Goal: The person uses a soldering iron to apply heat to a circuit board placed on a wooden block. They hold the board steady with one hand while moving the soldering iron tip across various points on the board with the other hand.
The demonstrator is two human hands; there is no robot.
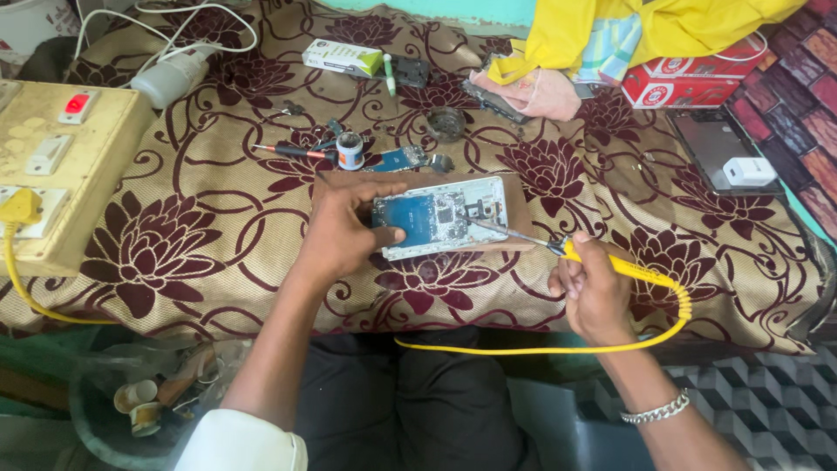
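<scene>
An opened phone (453, 214) with its blue circuit board exposed lies on a small brown board (520, 209) on the flower-patterned cloth. My left hand (342, 234) presses on the phone's left end, thumb on the blue board. My right hand (593, 292) grips a yellow-handled soldering iron (610, 262). Its metal tip (488, 228) touches the phone's board near the middle right. The iron's yellow cord (558, 349) loops back below the cloth's front edge.
A solder spool (350, 150), a red-handled tool (292, 151) and a small blue board (399, 160) lie behind the phone. At left stands a switch box (61, 166). A round tin (446, 122), a white carton (342, 58), red boxes (689, 83), yellow cloth (628, 26) and a dark phone (715, 148) lie farther back.
</scene>
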